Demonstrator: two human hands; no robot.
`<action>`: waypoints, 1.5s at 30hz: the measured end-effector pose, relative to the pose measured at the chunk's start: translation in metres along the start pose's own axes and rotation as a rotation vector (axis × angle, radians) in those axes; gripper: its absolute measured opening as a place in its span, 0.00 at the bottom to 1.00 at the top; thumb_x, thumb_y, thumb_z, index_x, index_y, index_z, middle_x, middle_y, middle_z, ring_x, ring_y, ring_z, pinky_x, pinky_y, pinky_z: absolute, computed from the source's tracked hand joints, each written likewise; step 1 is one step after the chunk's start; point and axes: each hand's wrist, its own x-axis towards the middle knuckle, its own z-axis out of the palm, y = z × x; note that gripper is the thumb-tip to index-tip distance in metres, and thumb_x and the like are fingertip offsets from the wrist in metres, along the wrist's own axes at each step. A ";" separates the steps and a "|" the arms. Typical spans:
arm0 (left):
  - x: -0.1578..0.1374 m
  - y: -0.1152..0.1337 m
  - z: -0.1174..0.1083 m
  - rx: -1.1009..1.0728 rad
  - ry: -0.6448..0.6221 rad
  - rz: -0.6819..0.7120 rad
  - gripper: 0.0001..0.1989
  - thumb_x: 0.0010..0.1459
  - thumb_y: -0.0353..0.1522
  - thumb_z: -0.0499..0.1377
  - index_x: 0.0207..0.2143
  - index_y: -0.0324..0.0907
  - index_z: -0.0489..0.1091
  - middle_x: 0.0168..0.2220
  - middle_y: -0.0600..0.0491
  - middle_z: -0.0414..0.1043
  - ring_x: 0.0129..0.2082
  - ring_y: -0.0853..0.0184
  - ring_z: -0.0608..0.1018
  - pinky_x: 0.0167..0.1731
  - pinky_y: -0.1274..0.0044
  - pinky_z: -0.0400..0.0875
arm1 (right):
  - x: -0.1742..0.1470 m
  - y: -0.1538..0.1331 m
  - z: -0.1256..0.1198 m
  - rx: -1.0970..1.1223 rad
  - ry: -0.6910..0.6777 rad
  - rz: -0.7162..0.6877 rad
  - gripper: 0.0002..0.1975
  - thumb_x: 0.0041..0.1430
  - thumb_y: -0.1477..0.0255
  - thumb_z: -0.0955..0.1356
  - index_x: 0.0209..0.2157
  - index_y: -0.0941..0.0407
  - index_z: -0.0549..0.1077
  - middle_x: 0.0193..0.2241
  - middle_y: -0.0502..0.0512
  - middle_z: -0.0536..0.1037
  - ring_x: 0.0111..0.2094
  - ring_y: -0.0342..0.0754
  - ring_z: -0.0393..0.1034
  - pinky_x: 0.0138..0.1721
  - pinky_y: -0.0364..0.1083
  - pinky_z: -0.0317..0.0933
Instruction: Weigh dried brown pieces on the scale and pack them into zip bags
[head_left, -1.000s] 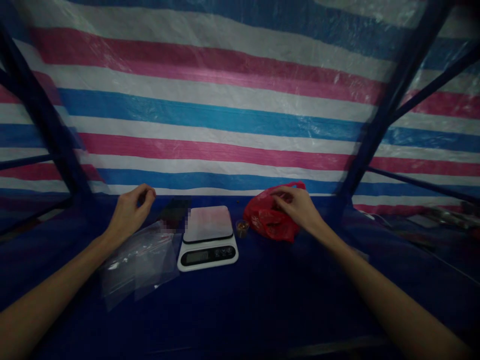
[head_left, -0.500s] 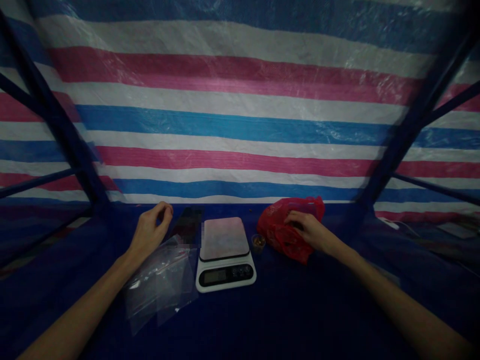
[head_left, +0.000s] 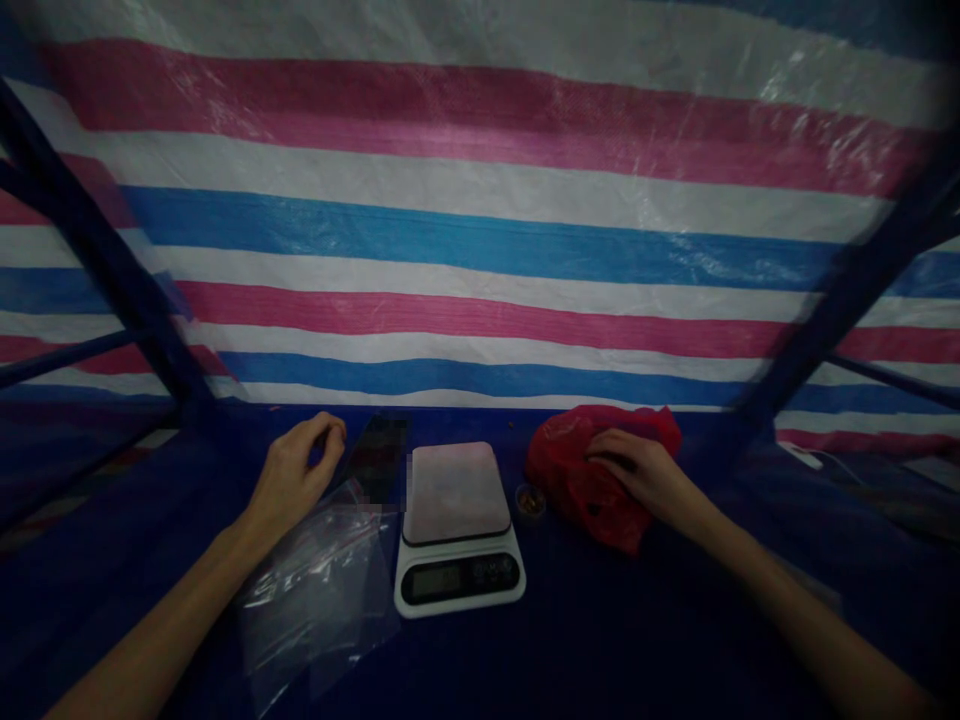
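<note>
At the left, my left hand (head_left: 300, 465) is held with its fingers curled and thumb bent toward them in a loop; nothing shows inside. Beneath that wrist lie clear zip-lock bags (head_left: 322, 600) on the blue surface. To the right, my right hand (head_left: 637, 465) has its fingers closed on a crumpled red plastic bag (head_left: 559, 450); the fingertips are partly lost against it. Between the hands stands a white kitchen scale (head_left: 459, 500) with a bare platform and a dim, unreadable display. Beside the scale is a small clear cup (head_left: 530, 502) with small brownish pieces in it.
A dark flat object (head_left: 379, 450), partly blurred out, lies between my left hand and the scale. Blue metal posts (head_left: 135, 290) flank the table on both sides. A striped plastic sheet (head_left: 465, 240) hangs behind. A white plug-like piece with a cord (head_left: 802, 455) sits at the far right.
My view has tilted and shifted slightly, so the scale, cup and red bag appear lower and further right. My right hand remains at the red bag, and my left hand has barely moved.
</note>
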 end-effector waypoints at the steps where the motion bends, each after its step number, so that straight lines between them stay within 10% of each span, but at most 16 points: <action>1: 0.000 0.000 0.000 0.001 -0.003 -0.001 0.12 0.65 0.40 0.51 0.32 0.45 0.68 0.28 0.55 0.73 0.29 0.65 0.76 0.34 0.74 0.69 | 0.000 0.001 0.000 -0.009 -0.005 0.005 0.09 0.63 0.71 0.67 0.38 0.53 0.81 0.43 0.60 0.81 0.45 0.56 0.76 0.49 0.54 0.71; 8: 0.000 -0.007 0.002 0.016 -0.018 -0.008 0.12 0.65 0.39 0.51 0.33 0.45 0.69 0.28 0.55 0.73 0.30 0.65 0.76 0.34 0.75 0.68 | -0.001 0.002 0.002 -0.016 -0.151 -0.003 0.10 0.61 0.75 0.68 0.41 0.54 0.81 0.46 0.61 0.80 0.46 0.55 0.76 0.49 0.52 0.71; 45: -0.002 -0.013 0.005 0.004 0.024 -0.010 0.11 0.65 0.38 0.51 0.31 0.43 0.67 0.26 0.57 0.70 0.26 0.69 0.73 0.31 0.78 0.66 | -0.002 0.006 0.004 -0.024 0.017 -0.151 0.09 0.65 0.80 0.65 0.37 0.55 0.78 0.39 0.57 0.78 0.40 0.50 0.75 0.43 0.48 0.68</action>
